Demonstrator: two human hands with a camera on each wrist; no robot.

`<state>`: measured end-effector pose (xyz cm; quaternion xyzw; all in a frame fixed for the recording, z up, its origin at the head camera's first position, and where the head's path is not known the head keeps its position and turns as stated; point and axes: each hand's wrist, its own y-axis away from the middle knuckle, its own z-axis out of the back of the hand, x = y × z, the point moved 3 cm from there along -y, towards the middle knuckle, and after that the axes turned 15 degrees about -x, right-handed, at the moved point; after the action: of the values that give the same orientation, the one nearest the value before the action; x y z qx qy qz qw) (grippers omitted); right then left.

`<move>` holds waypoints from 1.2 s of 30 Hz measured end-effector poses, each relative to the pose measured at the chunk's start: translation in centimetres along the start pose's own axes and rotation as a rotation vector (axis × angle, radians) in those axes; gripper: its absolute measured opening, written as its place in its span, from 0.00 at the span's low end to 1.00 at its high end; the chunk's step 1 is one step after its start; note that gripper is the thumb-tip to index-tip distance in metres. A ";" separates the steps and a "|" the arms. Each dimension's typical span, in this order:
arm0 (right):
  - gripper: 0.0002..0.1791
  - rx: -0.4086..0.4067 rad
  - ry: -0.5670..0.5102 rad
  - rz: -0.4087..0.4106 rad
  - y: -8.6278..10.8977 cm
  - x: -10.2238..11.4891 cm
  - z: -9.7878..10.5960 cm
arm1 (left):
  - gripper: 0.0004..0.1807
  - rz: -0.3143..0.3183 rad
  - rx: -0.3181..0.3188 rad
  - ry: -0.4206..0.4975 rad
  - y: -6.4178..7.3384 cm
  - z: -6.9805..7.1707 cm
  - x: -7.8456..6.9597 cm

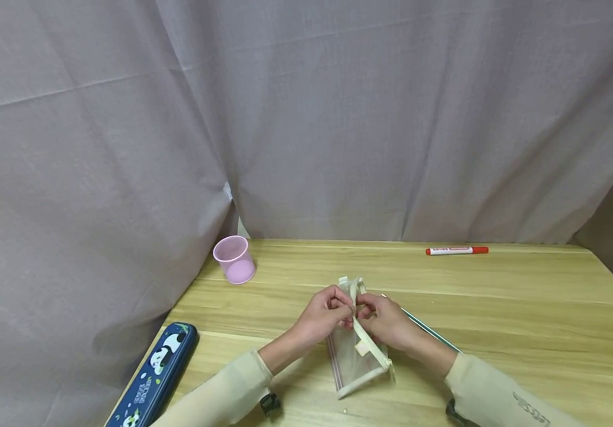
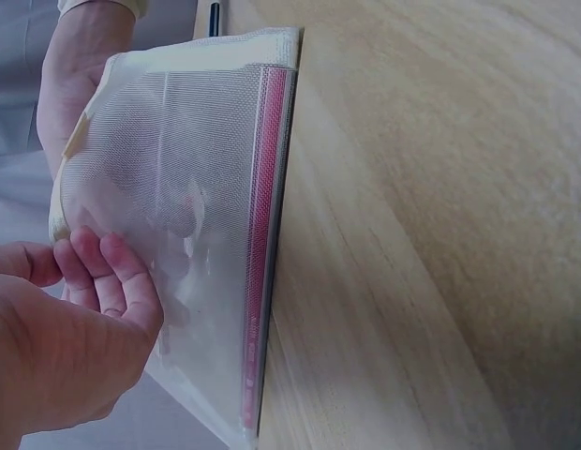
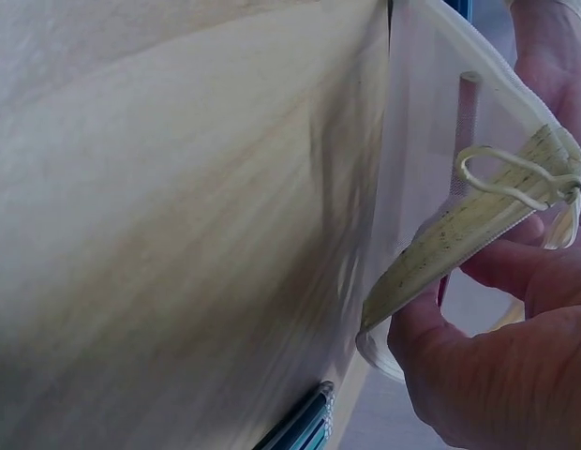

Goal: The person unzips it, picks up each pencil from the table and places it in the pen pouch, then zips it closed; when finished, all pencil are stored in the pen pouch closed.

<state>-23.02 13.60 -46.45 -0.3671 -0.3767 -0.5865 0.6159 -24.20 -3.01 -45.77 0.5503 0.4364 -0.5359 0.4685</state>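
From here I see the left hand (image 1: 322, 314) and right hand (image 1: 390, 323), fingers curled, both pinching the pale zipped edge (image 1: 372, 344) of a mesh pouch (image 1: 350, 365) resting on the surface (image 1: 530, 314); something slim and pink (image 2: 265, 159) lies inside.

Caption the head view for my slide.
Left hand and right hand grip a mesh pouch, with a pink cup and red marker beyond.

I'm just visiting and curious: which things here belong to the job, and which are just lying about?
In the job:
mesh pouch, held by left hand and right hand
pink stick inside it

Seemingly lying about:
pink cup
red marker
panda case
teal stick, perhaps needed
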 end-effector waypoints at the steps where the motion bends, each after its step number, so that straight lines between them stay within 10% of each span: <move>1: 0.22 -0.001 0.004 0.003 0.0 0.0 0.0 | 0.06 0.000 0.001 0.000 0.0 0.0 0.0; 12: 0.25 -0.039 -0.102 0.002 -0.3 0.0 3.5 | 0.07 0.007 -0.046 -0.031 0.2 0.8 -0.4; 22: 0.19 -0.138 0.097 0.052 -0.9 -2.9 9.3 | 0.07 -0.006 -0.057 -0.005 0.2 0.7 -0.5; 36: 0.25 0.307 -0.064 0.012 -4.2 -9.0 13.4 | 0.07 -0.036 -0.162 0.034 -0.1 1.0 -0.7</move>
<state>-27.87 29.38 -48.46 -0.2896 -0.4792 -0.5063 0.6558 -24.54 -3.95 -45.04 0.5118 0.4960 -0.4976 0.4944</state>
